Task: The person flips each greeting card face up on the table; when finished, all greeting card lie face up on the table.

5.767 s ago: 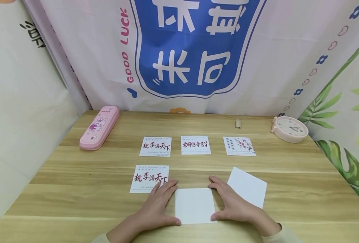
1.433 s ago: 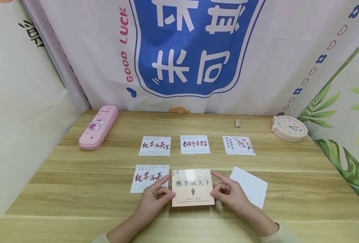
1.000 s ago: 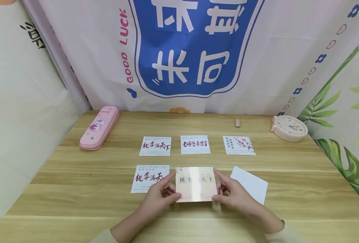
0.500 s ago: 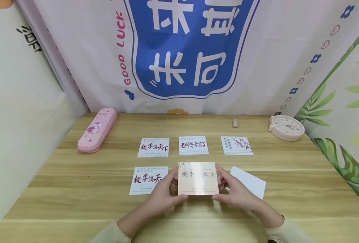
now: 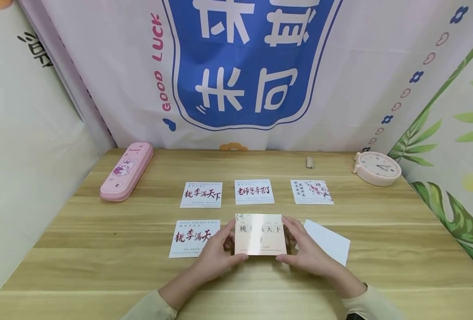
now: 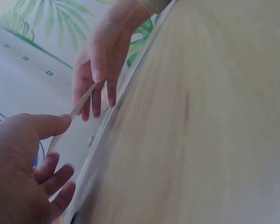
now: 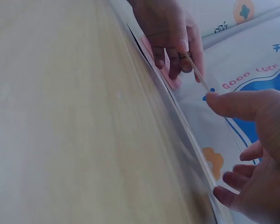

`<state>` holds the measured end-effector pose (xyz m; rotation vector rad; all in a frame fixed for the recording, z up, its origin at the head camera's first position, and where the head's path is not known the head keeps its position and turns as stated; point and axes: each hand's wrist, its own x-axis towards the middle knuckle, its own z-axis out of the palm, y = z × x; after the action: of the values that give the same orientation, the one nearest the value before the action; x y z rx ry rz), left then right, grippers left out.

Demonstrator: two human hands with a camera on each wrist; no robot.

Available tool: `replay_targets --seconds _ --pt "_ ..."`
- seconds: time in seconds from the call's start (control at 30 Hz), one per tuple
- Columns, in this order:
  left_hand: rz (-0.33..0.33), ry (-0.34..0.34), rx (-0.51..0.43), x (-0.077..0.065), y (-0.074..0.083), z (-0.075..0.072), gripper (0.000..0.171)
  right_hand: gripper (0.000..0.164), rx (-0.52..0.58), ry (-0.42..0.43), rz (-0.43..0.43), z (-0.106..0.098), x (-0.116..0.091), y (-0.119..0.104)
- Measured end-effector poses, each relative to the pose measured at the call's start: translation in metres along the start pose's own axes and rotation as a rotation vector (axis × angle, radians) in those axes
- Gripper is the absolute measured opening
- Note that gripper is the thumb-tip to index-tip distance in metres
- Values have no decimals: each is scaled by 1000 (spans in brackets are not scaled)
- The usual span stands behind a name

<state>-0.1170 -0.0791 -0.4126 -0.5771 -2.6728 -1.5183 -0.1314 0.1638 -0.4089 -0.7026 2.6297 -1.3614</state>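
Note:
A cream-coloured square greeting card [image 5: 260, 235] with printed characters is held up above the table, tilted so its printed face shows. My left hand [image 5: 219, 253] pinches its left edge, thumb at the lower corner. On the opposite edge, my right hand [image 5: 306, 249] pinches in the same way. Both wrist views show the card [image 6: 82, 101] nearly edge-on between the two hands, clear of the wooden surface. A white card [image 5: 174, 238] with red characters lies partly behind my left hand. Beside my right hand lies a blank white card [image 5: 330, 242], turned at an angle and partly covered.
Farther back, a row holds a red-lettered card [image 5: 201, 194], another lettered card [image 5: 254, 192] and a blossom card [image 5: 312, 192]. A pink pencil case [image 5: 126, 172] lies at left. A small beige object [image 5: 310, 162] and a round clock [image 5: 377, 169] sit toward the back right.
Earliest, both hands lay around a blank white square on the table. A printed card then appears in their grip, off the table. It has since risen slightly; over the last half second it barely moves.

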Motion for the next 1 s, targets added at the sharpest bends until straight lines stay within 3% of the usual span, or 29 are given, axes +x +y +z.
replay_targets --seconds 0.23,0.43,0.87,1.0 --pt "46 50 133 -1 -4 5 85 94 -67 -7 -20 2 0 8" --pt "90 46 299 3 -7 9 85 90 -95 -16 -22 5 0 14" --pt "12 -51 479 3 -12 10 81 83 -226 -72 -37 12 3 19" --pt "18 -64 516 4 -14 10 80 81 -251 -72 -35 12 3 19"
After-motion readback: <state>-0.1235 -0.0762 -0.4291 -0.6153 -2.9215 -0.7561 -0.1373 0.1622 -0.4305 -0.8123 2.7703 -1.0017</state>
